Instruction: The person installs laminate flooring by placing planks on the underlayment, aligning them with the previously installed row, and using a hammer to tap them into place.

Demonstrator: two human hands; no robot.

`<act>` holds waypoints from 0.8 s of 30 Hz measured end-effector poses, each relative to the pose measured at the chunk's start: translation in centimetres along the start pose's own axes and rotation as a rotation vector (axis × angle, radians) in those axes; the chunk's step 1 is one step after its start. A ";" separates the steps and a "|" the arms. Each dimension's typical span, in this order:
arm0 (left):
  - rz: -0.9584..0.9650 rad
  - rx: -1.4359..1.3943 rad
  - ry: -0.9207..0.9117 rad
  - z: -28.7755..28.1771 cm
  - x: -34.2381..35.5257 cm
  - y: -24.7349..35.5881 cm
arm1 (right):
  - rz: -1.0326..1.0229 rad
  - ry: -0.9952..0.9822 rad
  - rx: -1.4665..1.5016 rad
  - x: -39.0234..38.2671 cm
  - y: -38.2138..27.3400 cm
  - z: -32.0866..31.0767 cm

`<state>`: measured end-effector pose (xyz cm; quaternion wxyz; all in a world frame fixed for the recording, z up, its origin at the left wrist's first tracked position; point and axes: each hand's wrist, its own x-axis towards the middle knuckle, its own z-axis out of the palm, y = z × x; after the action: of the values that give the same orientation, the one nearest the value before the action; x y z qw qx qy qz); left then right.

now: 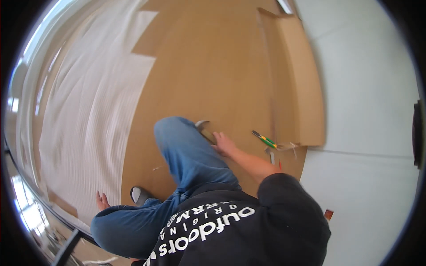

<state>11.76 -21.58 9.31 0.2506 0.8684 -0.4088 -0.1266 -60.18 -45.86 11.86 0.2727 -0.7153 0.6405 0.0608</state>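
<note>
My right hand (pixel 224 145) is closed around the wooden handle of a hammer (pixel 202 124) beside my bent, jeans-clad knee. My left hand (pixel 102 200) shows at the lower left next to my other knee, fingers apart over white ribbed wrapping sheet (pixel 84 133). I sit on a large brown cardboard sheet (pixel 208 80). To the right of the hammer lie a green and yellow cutting tool (pixel 264 139), a small grey strip (pixel 272 157) and a thin red item partly hidden by my arm.
A folded cardboard edge (pixel 306 80) runs along the right, beside pale floor tiles (pixel 364 102). A small orange-brown object (pixel 329 214) sits by my right shoulder. At far left are a dark metal bar (pixel 66 246) and bright reflective surfaces. A dark object (pixel 416 133) is at far right.
</note>
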 end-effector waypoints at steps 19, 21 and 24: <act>-0.302 -0.072 -0.213 -4.0 1.9 13.5 | 1.340 0.561 1.052 -8.8 42.7 -3.4; -0.346 -0.155 -0.191 -5.0 1.8 14.1 | 1.214 0.883 1.232 -10.3 46.5 0.7; -0.384 -0.324 -0.154 -6.3 2.6 13.5 | 1.442 0.741 1.493 -7.9 51.9 0.6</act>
<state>7.39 -28.78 21.86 0.3260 0.8664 -0.2288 -0.3011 -110.71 -40.16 -1.42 0.3280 0.1971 0.8256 -0.4147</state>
